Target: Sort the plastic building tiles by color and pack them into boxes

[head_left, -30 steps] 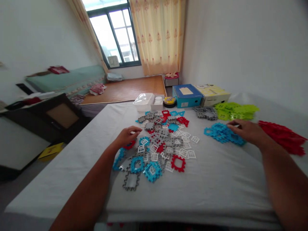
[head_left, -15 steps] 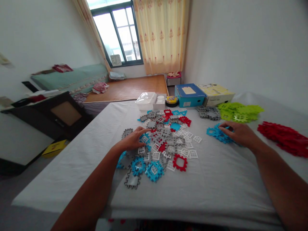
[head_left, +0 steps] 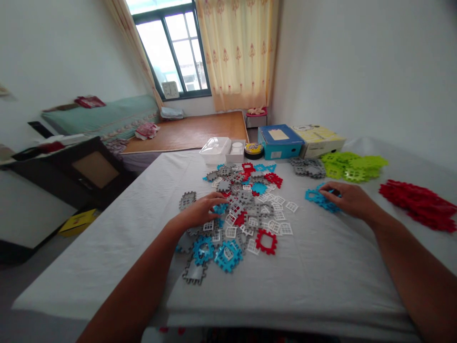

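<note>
A mixed heap of interlocking plastic tiles (head_left: 255, 209) sprawls mid-table, the left hand (head_left: 200, 210) curved over its left side. Farther right, the right hand (head_left: 344, 197) touches the blue tile pile (head_left: 314, 196). Whether either grips anything, I can't tell. Red tiles (head_left: 416, 205) lie beyond, rightward.

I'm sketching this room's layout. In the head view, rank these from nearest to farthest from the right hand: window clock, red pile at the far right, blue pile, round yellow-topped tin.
1. Blue pile: at the right hand's fingers.
2. Red pile: to its right.
3. Tin: back left, beside the blue box.
4. Clock: far left, at the window.
</note>
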A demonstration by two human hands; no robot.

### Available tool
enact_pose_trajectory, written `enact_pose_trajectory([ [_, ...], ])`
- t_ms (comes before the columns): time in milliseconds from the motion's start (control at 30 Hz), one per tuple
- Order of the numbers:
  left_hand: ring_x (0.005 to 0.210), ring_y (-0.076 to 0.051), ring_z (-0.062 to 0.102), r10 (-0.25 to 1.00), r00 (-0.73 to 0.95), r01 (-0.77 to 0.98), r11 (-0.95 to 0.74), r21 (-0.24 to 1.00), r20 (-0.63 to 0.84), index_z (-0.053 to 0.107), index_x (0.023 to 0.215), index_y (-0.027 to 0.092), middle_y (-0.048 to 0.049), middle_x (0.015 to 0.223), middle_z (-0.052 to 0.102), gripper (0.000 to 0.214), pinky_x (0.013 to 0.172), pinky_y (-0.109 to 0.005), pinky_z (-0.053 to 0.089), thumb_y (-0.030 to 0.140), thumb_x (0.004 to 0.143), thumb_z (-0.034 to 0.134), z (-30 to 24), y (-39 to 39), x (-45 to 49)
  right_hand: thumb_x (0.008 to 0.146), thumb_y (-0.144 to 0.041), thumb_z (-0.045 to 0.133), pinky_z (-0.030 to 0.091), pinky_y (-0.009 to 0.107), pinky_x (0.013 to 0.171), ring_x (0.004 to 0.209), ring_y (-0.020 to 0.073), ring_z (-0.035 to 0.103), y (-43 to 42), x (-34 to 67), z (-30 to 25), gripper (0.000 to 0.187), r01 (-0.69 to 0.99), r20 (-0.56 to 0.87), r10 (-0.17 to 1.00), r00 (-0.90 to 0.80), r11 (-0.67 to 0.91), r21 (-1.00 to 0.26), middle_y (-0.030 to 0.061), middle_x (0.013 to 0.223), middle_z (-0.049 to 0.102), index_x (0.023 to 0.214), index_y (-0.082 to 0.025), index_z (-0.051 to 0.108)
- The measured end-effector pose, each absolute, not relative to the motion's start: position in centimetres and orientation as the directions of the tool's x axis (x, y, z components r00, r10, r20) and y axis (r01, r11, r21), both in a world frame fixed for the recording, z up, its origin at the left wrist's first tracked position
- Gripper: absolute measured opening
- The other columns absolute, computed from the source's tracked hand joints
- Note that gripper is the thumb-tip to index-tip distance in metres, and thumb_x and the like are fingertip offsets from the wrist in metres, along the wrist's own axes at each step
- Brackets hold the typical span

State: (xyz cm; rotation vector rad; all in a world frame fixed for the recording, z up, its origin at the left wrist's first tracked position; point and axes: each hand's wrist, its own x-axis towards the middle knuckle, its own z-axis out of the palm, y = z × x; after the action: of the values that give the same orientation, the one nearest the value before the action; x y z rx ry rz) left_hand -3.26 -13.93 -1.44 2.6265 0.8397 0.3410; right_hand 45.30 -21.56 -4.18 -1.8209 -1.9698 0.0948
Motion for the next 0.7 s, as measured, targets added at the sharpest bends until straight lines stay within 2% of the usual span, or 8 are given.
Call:
enact_pose_trajectory([
  [133, 0.098, -0.018, 0.064, 0.676, 0.721, 0.588, -0.713, 0.381, 0.153, 0.064, 0.118, 0.026, -0.0045, 0.116, 0.065, 0.034, 0.087, -0.031, 0.053, 0.025, 0.085, 0.057, -1.7, -13.1, -3.8, 0.083, -0.049, 0.05, 0.047, 0.033, 0.064, 0.066, 0.0196, 0.062, -21.6, 45.1, -4.0, 0.034, 0.928, 0.29, 0.957, -0.03, 0.135, -0.348, 0.0048, 0.081, 0.071, 0.087, -0.022, 0.071],
  [200, 0.087, -0.016, 0.065, 0.737, 0.63, 0.634, -0.669, 0.387, 0.244, 0.067, 0.112, 0.025, -0.0037, 0.108, 0.068, 0.028, 0.078, -0.029, 0.054, 0.027, 0.087, 0.054, -1.8, -12.7, -4.0, 0.084, -0.049, 0.051, 0.048, 0.032, 0.064, 0.067, 0.0195, 0.063, -21.6, 44.6, -3.7, 0.033, 0.922, 0.309, 0.95, -0.038, 0.153, -0.355, 0.0048, 0.082, 0.071, 0.087, -0.022, 0.07],
  [267, 0.087, -0.016, 0.065, 0.751, 0.534, 0.634, -0.659, 0.405, 0.387, 0.069, 0.109, 0.024, -0.0048, 0.105, 0.068, 0.026, 0.077, -0.029, 0.055, 0.028, 0.089, 0.053, -1.7, -12.7, -3.6, 0.085, -0.047, 0.051, 0.048, 0.032, 0.064, 0.067, 0.0187, 0.063, -21.8, 43.4, -3.3, 0.031, 0.909, 0.341, 0.939, -0.045, 0.18, -0.375, 0.0052, 0.085, 0.071, 0.089, -0.022, 0.07],
  [333, 0.091, -0.017, 0.064, 0.706, 0.487, 0.59, -0.7, 0.403, 0.514, 0.07, 0.106, 0.022, -0.0063, 0.102, 0.067, 0.024, 0.08, -0.03, 0.054, 0.03, 0.089, 0.055, -1.3, -13.3, -2.6, 0.087, -0.044, 0.051, 0.049, 0.031, 0.064, 0.067, 0.0172, 0.062, -22.2, 41.2, -2.7, 0.029, 0.882, 0.379, 0.924, -0.054, 0.223, -0.416, 0.0059, 0.088, 0.071, 0.093, -0.021, 0.068],
  [400, 0.091, -0.017, 0.063, 0.631, 0.525, 0.515, -0.77, 0.377, 0.572, 0.071, 0.104, 0.022, -0.0062, 0.098, 0.067, 0.021, 0.082, -0.031, 0.054, 0.03, 0.088, 0.058, -0.8, -14.4, -0.9, 0.09, -0.04, 0.05, 0.05, 0.028, 0.063, 0.067, 0.0154, 0.061, -22.9, 38.3, -2.0, 0.026, 0.828, 0.409, 0.907, -0.097, 0.302, -0.473, 0.0064, 0.091, 0.07, 0.097, -0.021, 0.066],
  [567, 0.082, -0.014, 0.064, 0.447, 0.738, 0.301, -0.888, 0.347, 0.506, 0.067, 0.105, 0.021, -0.0048, 0.093, 0.067, 0.019, 0.075, -0.027, 0.053, 0.028, 0.089, 0.06, 0.6, -17.9, 3.5, 0.093, -0.036, 0.053, 0.051, 0.025, 0.068, 0.074, 0.0113, 0.061, -24.6, 31.2, -1.3, 0.03, 0.593, 0.426, 0.805, -0.412, 0.592, -0.545, 0.007, 0.108, 0.064, 0.119, -0.022, 0.055],
  [633, 0.075, -0.013, 0.062, 0.41, 0.773, 0.267, -0.902, 0.339, 0.484, 0.065, 0.099, 0.018, -0.0034, 0.086, 0.067, 0.015, 0.069, -0.025, 0.052, 0.028, 0.088, 0.062, 0.8, -18.8, 4.7, 0.091, -0.037, 0.056, 0.051, 0.025, 0.071, 0.075, 0.0109, 0.061, -25.0, 29.5, -1.5, 0.032, 0.539, 0.438, 0.768, -0.466, 0.64, -0.548, 0.0067, 0.106, 0.064, 0.119, -0.021, 0.054],
  [700, 0.071, -0.012, 0.061, 0.392, 0.787, 0.252, -0.909, 0.333, 0.477, 0.063, 0.093, 0.018, -0.0021, 0.08, 0.065, 0.012, 0.066, -0.024, 0.051, 0.028, 0.087, 0.063, 0.7, -19.3, 5.7, 0.09, -0.037, 0.058, 0.05, 0.024, 0.069, 0.071, 0.0104, 0.059, -25.2, 28.6, -1.9, 0.027, 0.52, 0.451, 0.769, -0.454, 0.639, -0.567, 0.0042, 0.095, 0.065, 0.111, -0.02, 0.056],
])
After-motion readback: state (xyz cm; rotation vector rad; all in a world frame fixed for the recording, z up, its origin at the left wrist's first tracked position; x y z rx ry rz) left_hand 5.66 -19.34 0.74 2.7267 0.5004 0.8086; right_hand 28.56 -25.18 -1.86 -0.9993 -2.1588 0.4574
